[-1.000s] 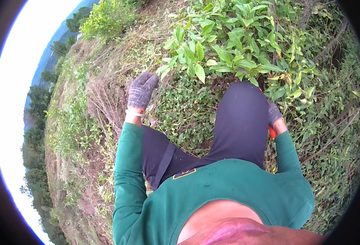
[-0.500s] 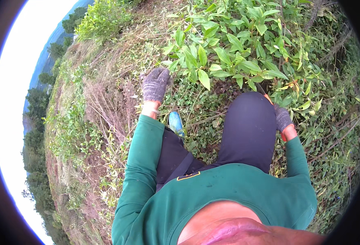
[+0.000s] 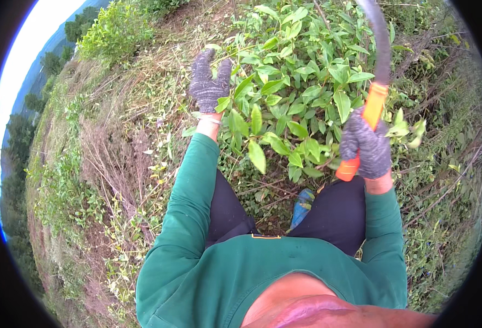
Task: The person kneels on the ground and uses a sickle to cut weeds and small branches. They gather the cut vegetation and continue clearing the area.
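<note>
My right hand (image 3: 369,143), in a grey knit glove, grips a sickle (image 3: 376,104) by its orange handle. The dark curved blade (image 3: 383,52) points away from me and bends left at its far end, where it leaves the picture. My left hand (image 3: 211,82), gloved the same way, reaches forward at the left edge of a leafy green shrub (image 3: 306,98). Its fingers are spread; leaves and a thin stem lie close to them, and I cannot tell whether they touch. Broad leaves of the shrub fill the space between both hands.
A blue shoe (image 3: 302,208) shows between my dark-trousered legs. Dry, brushy stalks (image 3: 115,164) stand on the left, with cut stems (image 3: 170,60) on the ground beyond. Another bush (image 3: 115,33) grows at the far left, where the slope falls toward trees (image 3: 19,136). Tangled undergrowth covers the right.
My right hand has risen from beside my knee, bringing the sickle up and forward into full view. My left hand has moved forward and its fingers have spread. My legs have shifted.
</note>
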The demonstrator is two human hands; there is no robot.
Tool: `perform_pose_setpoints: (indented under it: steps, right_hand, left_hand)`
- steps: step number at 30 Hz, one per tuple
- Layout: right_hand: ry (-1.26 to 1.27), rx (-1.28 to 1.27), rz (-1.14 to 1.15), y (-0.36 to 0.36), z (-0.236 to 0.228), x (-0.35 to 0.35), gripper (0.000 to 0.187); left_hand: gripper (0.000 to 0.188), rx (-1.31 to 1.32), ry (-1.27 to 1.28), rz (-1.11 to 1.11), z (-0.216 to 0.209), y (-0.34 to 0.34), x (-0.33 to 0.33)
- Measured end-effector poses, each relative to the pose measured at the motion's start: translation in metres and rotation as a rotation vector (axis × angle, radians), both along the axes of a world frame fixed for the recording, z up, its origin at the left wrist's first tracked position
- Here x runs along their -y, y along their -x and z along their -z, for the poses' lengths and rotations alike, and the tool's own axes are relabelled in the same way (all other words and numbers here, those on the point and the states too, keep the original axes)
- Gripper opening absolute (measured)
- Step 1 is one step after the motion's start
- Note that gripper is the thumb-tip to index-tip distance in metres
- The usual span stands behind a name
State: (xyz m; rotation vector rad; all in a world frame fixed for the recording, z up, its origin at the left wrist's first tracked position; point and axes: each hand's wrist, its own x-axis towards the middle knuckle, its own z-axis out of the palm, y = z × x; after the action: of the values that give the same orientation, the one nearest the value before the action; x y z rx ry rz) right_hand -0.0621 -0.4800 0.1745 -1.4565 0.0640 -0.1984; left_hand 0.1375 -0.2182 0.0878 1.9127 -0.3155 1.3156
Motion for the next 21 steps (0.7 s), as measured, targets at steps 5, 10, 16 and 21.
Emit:
perform_pose_setpoints:
  steps: [5,10,16,21]
  right_hand:
    - [0.435,-0.16,-0.083,-0.017,0.054,-0.012,0.015]
    - [0.601,-0.023,-0.209,-0.037,0.065,-0.028,0.017]
    - [1.402,0.486,-0.164,-0.08,0.11,-0.003,0.019]
    - [0.849,0.059,-0.143,-0.113,0.15,0.012,0.02]
  left_hand:
    - [0.082,-0.514,-0.254,-0.085,0.038,-0.041,0.012]
    - [0.097,-0.716,0.046,0.201,0.103,-0.074,0.012]
    - [0.038,-0.799,-0.485,0.377,0.083,-0.07,-0.009]
    - [0.036,-0.444,-0.187,0.315,0.07,-0.07,-0.043]
